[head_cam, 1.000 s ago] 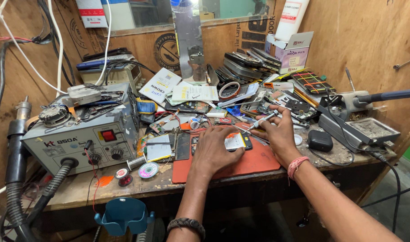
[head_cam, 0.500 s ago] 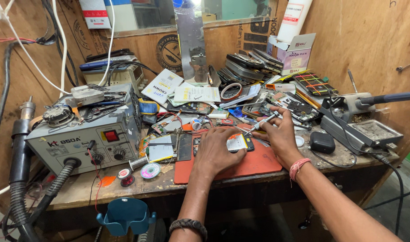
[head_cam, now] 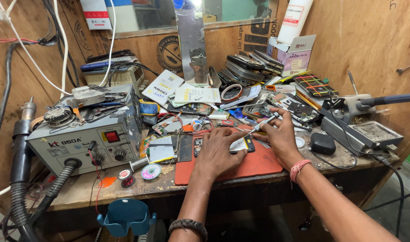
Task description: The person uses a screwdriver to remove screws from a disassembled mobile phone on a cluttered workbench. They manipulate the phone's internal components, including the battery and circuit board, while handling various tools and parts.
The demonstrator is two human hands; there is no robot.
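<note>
My left hand (head_cam: 220,150) lies flat on a small opened phone (head_cam: 241,144) with a white and yellow battery, pinning it to the red work mat (head_cam: 254,166). My right hand (head_cam: 281,136) holds a thin silver screwdriver (head_cam: 264,123), its tip angled down toward the phone's right end. Both hands sit at the mat's upper middle. A pink band is on my right wrist, a braided dark band on my left forearm.
A grey hot-air rework station (head_cam: 86,139) with its hose stands at left. Solder spools (head_cam: 151,171) lie by the mat. Phone parts and circuit boards (head_cam: 254,71) pile up behind. A soldering iron stand (head_cam: 362,130) and black box (head_cam: 322,143) sit at right.
Both hands keep nearly the same pose on the phone; the view has shifted only slightly.
</note>
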